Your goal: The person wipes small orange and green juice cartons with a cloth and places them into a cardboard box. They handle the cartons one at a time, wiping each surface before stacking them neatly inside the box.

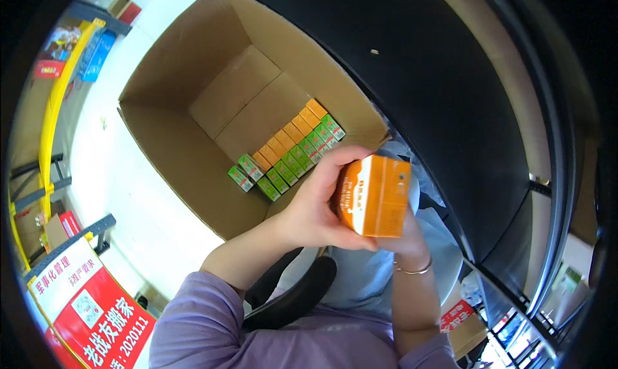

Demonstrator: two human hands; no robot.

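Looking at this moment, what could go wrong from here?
The orange carton shows outside the rim of the cardboard box, over the person's lap; if the left hand lost its grip, it might drop there. The right hand is mostly hidden behind it, so its support can't be judged.

The small cartons cover only part of the box's floor, so they could slide or topple if it were bumped.

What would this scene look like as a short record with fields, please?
Left hand: grips the orange carton from the left
Right hand: behind the carton, mostly hidden, grip unclear
Right wrist: thin bracelet
Container: open cardboard box, beyond the hands
Contents: green packs and orange packs in neighbouring rows
Right of box: black surface
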